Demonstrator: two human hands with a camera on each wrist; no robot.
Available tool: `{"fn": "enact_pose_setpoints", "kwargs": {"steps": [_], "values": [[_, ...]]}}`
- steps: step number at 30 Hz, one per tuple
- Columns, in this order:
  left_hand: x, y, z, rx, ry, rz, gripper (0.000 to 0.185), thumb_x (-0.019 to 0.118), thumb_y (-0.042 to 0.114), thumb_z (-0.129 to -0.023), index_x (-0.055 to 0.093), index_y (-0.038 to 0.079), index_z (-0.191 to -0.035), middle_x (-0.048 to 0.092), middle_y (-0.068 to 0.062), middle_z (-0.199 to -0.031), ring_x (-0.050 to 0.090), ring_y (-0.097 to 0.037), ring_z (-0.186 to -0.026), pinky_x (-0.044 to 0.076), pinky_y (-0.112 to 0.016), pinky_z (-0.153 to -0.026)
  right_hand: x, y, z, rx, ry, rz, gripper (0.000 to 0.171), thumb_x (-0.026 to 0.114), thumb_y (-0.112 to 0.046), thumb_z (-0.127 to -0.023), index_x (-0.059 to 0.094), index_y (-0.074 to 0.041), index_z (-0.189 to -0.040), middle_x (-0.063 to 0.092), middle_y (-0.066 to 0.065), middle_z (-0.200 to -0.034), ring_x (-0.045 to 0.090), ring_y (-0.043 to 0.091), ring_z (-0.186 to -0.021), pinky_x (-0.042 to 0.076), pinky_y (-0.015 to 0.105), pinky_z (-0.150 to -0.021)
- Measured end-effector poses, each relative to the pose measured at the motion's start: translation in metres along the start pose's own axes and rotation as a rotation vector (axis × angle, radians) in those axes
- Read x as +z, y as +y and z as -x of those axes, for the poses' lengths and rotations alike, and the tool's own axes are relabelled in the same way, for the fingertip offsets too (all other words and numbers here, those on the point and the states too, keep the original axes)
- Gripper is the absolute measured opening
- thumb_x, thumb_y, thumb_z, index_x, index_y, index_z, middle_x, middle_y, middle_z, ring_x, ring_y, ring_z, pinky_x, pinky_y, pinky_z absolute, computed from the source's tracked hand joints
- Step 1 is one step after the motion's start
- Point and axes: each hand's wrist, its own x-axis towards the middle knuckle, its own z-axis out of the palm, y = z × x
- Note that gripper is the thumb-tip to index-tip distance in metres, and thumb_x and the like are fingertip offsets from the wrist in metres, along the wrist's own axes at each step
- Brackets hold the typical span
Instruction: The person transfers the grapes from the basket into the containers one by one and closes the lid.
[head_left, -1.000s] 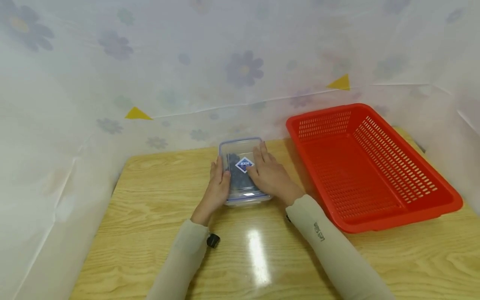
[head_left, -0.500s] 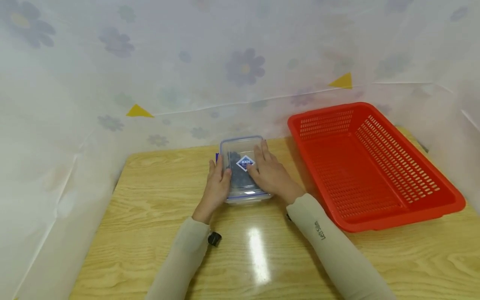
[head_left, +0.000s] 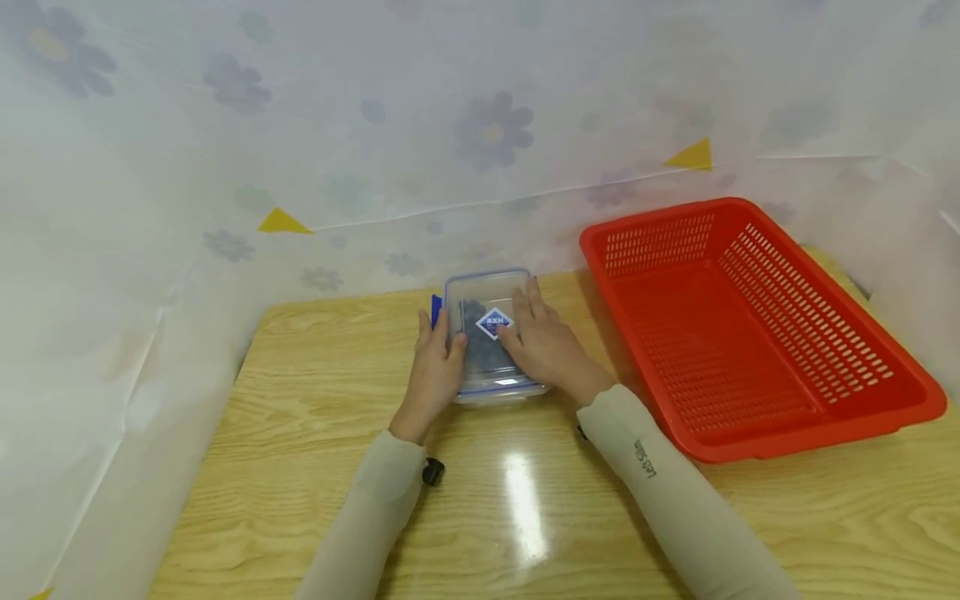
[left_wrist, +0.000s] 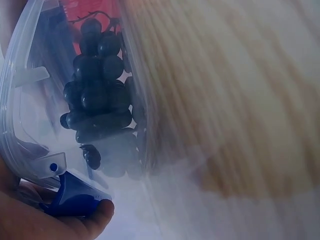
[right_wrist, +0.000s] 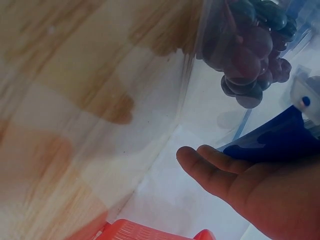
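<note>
A clear plastic container (head_left: 486, 287) with a blue-edged lid and a diamond label (head_left: 493, 322) stands on the wooden table (head_left: 525, 517). Inside it lies a bunch of dark grapes (left_wrist: 97, 100) (right_wrist: 250, 45). My left hand (head_left: 438, 367) holds the container's left side, thumb on the lid. One fingertip (left_wrist: 87, 222) curls under the blue left latch (head_left: 436, 310) (left_wrist: 75, 195), which is swung outward. My right hand (head_left: 542, 340) lies flat on the right half of the lid, its fingers (right_wrist: 215, 172) beside the blue right latch (right_wrist: 277, 140).
An empty red perforated basket (head_left: 652, 218) sits to the right of the container, reaching the table's right edge. A flowered translucent sheet (head_left: 300, 150) closes off the back and left. Bare tabletop lies in front of and left of the container.
The blue latch on the container's left side has swung out from under my left fingers. Both hands stay on the container, which has barely shifted.
</note>
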Motion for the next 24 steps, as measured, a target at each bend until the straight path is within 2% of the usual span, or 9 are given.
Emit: {"fn": "enact_pose_setpoints", "kwargs": {"steps": [10, 15, 24], "values": [[0.0008, -0.0011, -0.0036, 0.056, 0.005, -0.009, 0.06, 0.047, 0.022, -0.108, 0.025, -0.006, -0.156, 0.008, -0.027, -0.163, 0.013, -0.039, -0.15, 0.014, -0.048, -0.12, -0.0017, -0.0011, -0.0001, 0.002, -0.007, 0.001, 0.077, 0.035, -0.048, -0.107, 0.0, -0.007, -0.163, -0.018, 0.013, -0.167, 0.011, 0.04, -0.151, 0.02, 0.053, -0.118], [0.0008, -0.0022, -0.0047, 0.05, -0.001, -0.004, 0.06, 0.047, 0.021, -0.108, 0.024, -0.005, -0.157, 0.011, -0.024, -0.164, 0.014, -0.037, -0.15, 0.015, -0.047, -0.12, 0.0001, 0.0, -0.0008, -0.006, -0.008, -0.001, 0.077, 0.035, -0.048, -0.107, 0.0, -0.007, -0.162, -0.019, 0.012, -0.166, 0.011, 0.04, -0.152, 0.019, 0.053, -0.119], [0.0006, 0.0004, -0.0079, 0.04, -0.054, -0.01, 0.058, 0.038, 0.015, -0.11, 0.015, -0.007, -0.158, 0.003, -0.023, -0.166, 0.008, -0.034, -0.152, 0.01, -0.043, -0.121, -0.0005, 0.0002, -0.003, -0.018, -0.012, 0.01, 0.077, 0.034, -0.048, -0.107, -0.001, -0.006, -0.162, -0.021, 0.012, -0.165, 0.008, 0.038, -0.152, 0.016, 0.051, -0.12]]}}
